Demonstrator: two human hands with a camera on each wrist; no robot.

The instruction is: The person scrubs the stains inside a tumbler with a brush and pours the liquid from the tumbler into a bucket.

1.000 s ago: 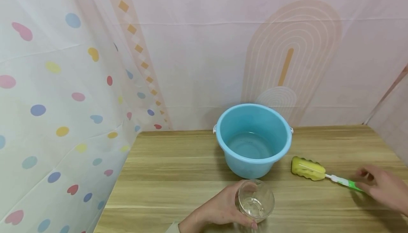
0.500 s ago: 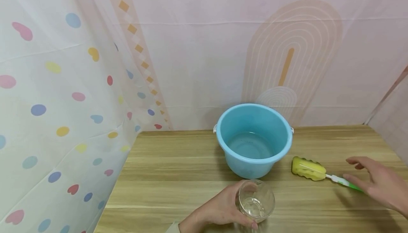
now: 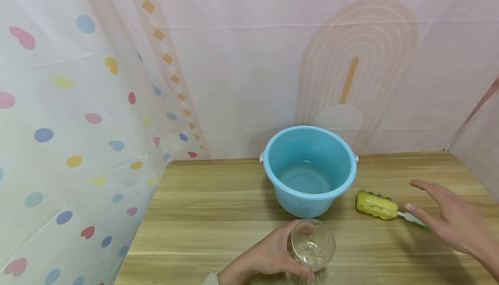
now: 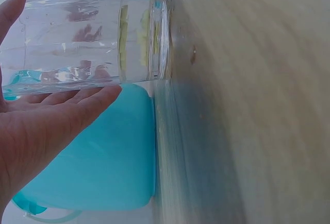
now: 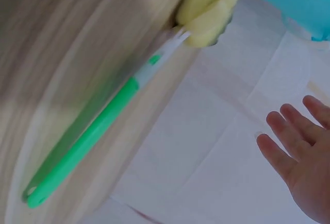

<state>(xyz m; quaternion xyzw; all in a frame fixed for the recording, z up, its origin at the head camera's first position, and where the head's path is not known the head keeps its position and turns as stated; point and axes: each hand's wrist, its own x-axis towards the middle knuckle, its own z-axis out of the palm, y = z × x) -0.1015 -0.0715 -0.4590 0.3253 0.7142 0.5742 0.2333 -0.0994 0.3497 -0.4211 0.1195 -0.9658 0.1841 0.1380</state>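
The left hand is grasping a clear glass, its grip spread just as wide as the glass is round: the thumb lies across the near side, and the fingers reach round behind. In the left wrist view the fingers run along the wall of the glass, with the tip of one showing below it. The right hand has its grip released and holds nothing; its thumb stands well apart from the fingers, which are loosely extended. It is raised above the handle end of a brush, and the right wrist view shows a gap between the two.

The glass is upright near the front of the bench, mouth up, with its thick base down at the wood. It is colourless and see-through, with bright reflections on its wall; whether it contains any liquid I cannot tell. The brush lies on the bench to the right, its yellow sponge head scalloped along the edges, joined by a white neck to a long green handle.

Just behind the glass stands a light blue bucket, with shallow water in the bottom and white handle fittings at its sides. A pale patterned sheet hangs behind the bench, and a white one with coloured dots and hearts hangs on the left.
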